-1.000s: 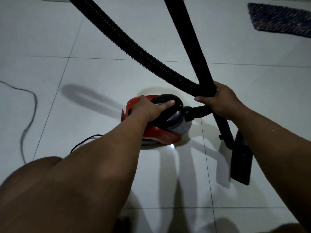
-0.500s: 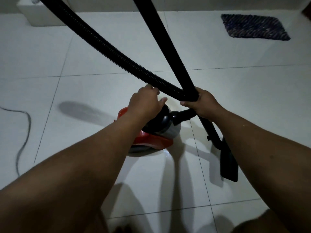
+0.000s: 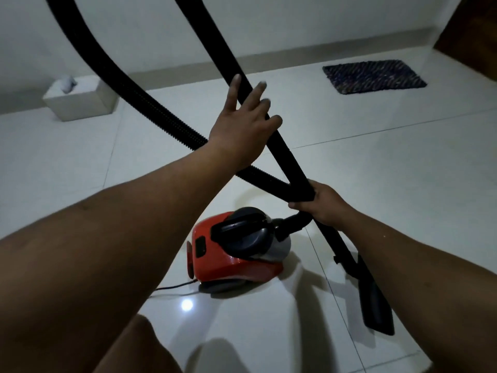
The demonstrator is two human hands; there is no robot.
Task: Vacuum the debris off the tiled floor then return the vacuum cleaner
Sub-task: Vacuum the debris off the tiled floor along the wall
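Note:
A red and black canister vacuum cleaner stands on the white tiled floor. Its ribbed black hose loops up out of the frame, and the rigid black wand crosses in front of it. My right hand grips the wand low down, where hose and wand meet, above the canister's hose port. My left hand is raised against the wand higher up, thumb and fingers spread and nearly straight on either side of it. The black floor nozzle rests on the tiles at the right.
A thin black power cord trails left from the canister's rear. A white box sits by the far wall at the left. A dark woven mat lies at the back right, near a brown door.
My left hand has lifted off the canister's black top and risen to the wand. The view has tilted up, bringing in the wall, box and door. My right hand keeps its grip.

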